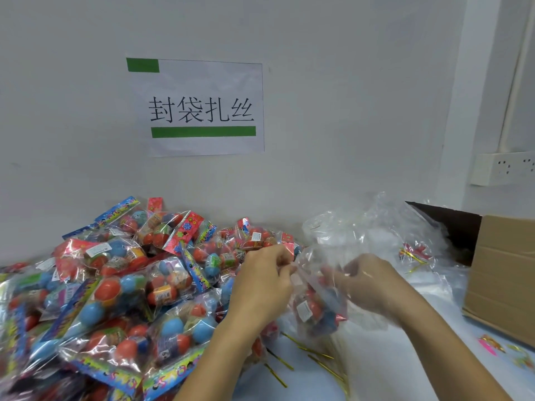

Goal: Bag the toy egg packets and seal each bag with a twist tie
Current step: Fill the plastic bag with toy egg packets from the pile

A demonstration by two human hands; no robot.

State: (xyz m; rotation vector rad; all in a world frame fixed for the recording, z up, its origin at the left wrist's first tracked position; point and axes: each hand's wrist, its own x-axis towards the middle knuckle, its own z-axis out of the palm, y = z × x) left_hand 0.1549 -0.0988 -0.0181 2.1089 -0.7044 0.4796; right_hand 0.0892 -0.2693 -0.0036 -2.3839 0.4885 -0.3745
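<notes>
A large heap of toy egg packets point(115, 285), with red, blue and green eggs in printed wrappers, covers the table's left half. Between my hands hangs a clear plastic bag point(318, 302) holding a packet with red and blue eggs. My left hand point(266, 282) pinches the bag's top edge on its left side. My right hand point(367, 282) grips the bag's mouth on the right, partly blurred behind the plastic. Gold twist ties point(307, 360) lie scattered on the table below the bag.
A pile of empty clear bags point(376, 227) lies at the back right with a few ties among them. A cardboard box point(503, 273) stands at the right edge. A paper sign point(202, 108) is taped on the wall.
</notes>
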